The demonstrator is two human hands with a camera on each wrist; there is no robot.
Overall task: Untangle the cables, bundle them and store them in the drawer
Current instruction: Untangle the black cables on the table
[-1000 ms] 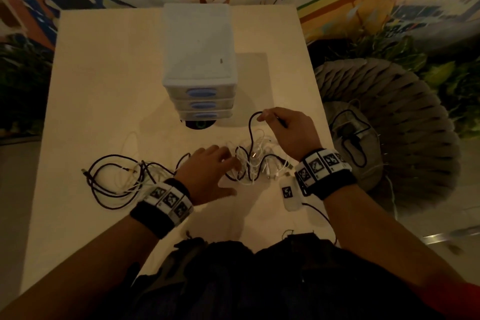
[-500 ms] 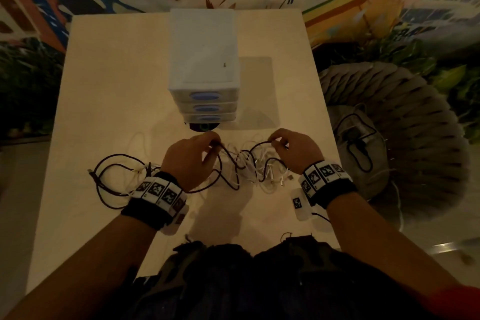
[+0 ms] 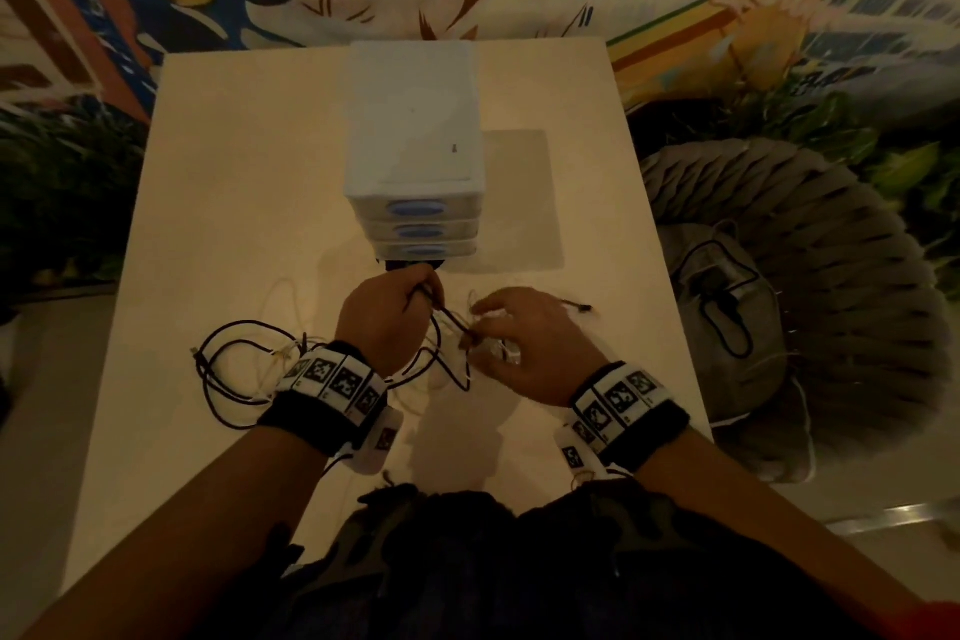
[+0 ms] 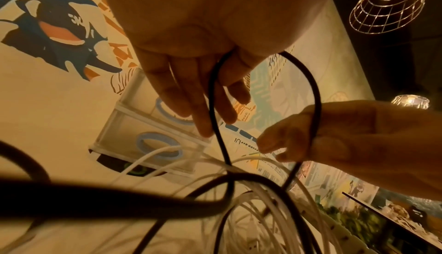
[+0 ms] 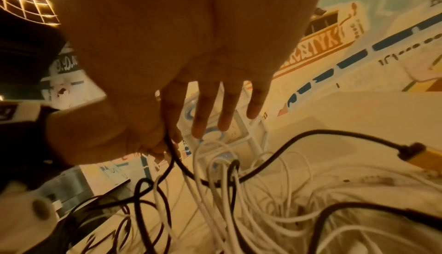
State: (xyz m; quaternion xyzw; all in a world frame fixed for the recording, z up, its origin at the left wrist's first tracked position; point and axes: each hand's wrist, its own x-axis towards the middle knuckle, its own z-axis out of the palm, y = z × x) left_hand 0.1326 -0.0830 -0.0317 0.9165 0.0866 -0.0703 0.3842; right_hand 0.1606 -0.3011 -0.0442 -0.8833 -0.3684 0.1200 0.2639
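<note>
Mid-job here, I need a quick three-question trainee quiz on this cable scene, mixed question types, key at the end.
1. True or false: all three drawers of the drawer unit are shut.
2. Which cable does the left hand grip?
A. a white cable
B. the black cable
C. none
3. Fill in: the right hand pinches the same black cable between thumb and ____ finger, above the white cables tangled on the table.

Key: 1 true; 2 B; 3 index.
</note>
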